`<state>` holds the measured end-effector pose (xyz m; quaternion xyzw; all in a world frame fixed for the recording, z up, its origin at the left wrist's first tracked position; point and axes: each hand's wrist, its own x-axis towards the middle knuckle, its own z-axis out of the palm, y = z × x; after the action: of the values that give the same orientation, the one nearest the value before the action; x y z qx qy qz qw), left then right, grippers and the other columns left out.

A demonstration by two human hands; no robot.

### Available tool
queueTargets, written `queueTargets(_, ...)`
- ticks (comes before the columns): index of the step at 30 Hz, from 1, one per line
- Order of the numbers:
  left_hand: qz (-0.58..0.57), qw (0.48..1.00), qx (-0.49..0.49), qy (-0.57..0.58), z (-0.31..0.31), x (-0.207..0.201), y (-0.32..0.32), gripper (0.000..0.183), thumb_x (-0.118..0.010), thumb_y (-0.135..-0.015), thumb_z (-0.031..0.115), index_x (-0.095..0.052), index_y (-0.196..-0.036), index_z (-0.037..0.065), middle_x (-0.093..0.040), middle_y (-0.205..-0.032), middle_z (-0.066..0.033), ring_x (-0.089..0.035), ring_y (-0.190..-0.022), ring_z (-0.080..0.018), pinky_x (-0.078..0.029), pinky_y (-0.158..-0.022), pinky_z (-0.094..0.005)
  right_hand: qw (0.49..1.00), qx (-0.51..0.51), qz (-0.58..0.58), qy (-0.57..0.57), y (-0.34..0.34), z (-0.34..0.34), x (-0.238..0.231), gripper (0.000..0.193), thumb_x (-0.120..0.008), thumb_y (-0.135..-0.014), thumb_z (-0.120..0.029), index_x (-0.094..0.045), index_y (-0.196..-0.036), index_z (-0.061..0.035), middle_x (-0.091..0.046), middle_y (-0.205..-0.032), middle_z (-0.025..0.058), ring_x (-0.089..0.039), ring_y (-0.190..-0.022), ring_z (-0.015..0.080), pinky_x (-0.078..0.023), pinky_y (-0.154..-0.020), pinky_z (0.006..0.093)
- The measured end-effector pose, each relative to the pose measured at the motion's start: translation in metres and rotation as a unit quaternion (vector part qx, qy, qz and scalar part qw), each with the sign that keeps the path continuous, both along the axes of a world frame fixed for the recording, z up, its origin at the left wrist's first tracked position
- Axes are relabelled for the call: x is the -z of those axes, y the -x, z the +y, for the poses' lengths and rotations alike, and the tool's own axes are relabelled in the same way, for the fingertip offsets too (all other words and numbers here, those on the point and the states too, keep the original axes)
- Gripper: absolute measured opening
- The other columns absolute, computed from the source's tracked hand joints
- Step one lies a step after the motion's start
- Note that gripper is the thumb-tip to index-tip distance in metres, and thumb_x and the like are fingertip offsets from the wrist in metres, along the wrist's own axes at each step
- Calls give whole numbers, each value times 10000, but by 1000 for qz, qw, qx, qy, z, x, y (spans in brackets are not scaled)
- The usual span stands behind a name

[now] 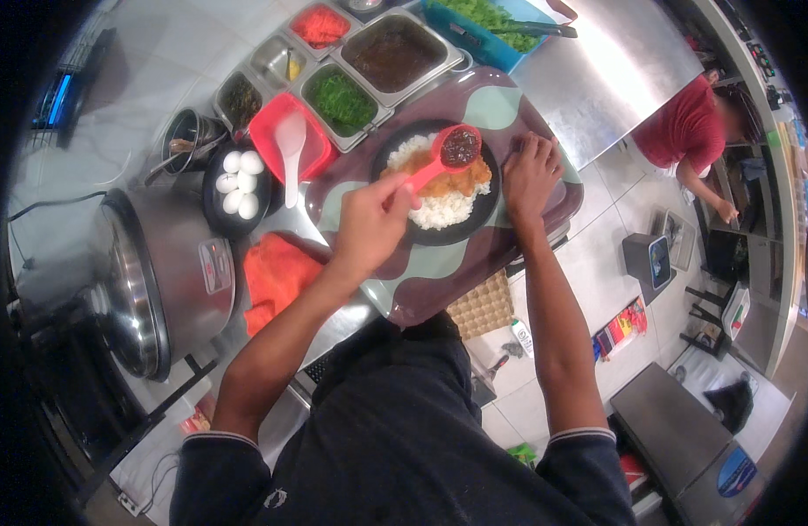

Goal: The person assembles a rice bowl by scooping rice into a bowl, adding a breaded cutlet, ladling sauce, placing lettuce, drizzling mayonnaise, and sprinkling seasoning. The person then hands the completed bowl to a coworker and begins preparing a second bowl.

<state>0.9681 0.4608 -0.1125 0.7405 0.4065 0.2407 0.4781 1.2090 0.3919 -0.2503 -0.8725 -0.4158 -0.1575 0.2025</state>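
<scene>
My left hand (369,223) is closed around the handle of a red scoop (437,167). Dark brown sauce (461,147) fills the scoop's round bowl, which hangs over a black plate (487,208). On that plate lie white rice (448,210) and an orange-brown topping (436,182), partly hidden by the scoop. The plate stands on a large tray (456,272) patterned in maroon and pale green. My right hand (532,175) rests on the tray's right side, just beside the plate, its fingers apart and holding nothing.
Metal pans hold brown sauce (395,54), chopped greens (341,101) and red shreds (320,26). A red container (320,158) with a white rice paddle (291,145), eggs (239,184), an orange cloth (277,276) and a steel cooker (180,272) stand left. Another person (689,131) is far right.
</scene>
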Motion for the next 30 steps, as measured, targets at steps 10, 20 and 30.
queueTargets(10,45,999,1,-26,-6,-6,5,174,-566,-953,117,-687,-938,-7,-657,-685,-138,-605,-554,-174,-457,-549,-327,1000,-4,-5,-1,-2,0,3,337,-622,-834,-162,-586,-1159,-83,-577,-1202,124,-476,-1298,372,-386,-981,512)
queueTargets(20,51,998,8,-42,-7,-12,3,172,-580,-952,135,-673,-1004,1,-648,-713,-187,-659,-610,-306,-479,-573,-375,1000,3,-3,-5,-3,1,5,293,-614,-853,-132,-607,-1146,-127,-585,-1204,110,-470,-1305,364,-368,-1010,498)
queueTargets(30,40,997,-15,-68,-7,-8,14,142,-584,-938,94,-663,-1005,-3,-611,-711,-224,-622,-610,-366,-464,-557,-399,1000,4,8,-5,-2,0,6,313,-620,-855,-121,-600,-1166,-153,-572,-1222,98,-468,-1298,370,-367,-1009,504)
